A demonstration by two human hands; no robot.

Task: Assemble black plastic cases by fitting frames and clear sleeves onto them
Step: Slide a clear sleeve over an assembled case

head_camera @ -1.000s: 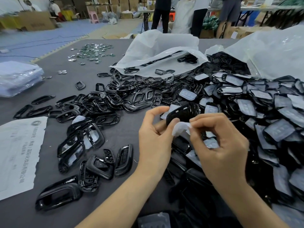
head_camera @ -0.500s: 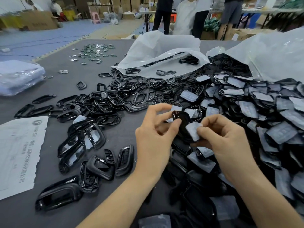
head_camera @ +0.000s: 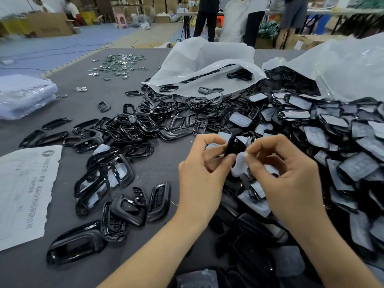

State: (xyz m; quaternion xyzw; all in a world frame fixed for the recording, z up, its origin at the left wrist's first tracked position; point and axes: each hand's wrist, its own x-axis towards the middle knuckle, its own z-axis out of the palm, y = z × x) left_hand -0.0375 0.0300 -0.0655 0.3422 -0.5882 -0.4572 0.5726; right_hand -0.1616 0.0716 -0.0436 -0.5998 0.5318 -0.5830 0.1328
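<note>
Over a grey bench (head_camera: 162,163) strewn with black frames (head_camera: 133,129), the left hand (head_camera: 199,177) pinches a black case (head_camera: 233,147), now stood more upright than half a second ago. The right hand (head_camera: 291,175) keeps a pinching grip on the clear sleeve (head_camera: 239,165), now bunched at the case's lower end rather than flat against it. The fitting looks unfinished.
</note>
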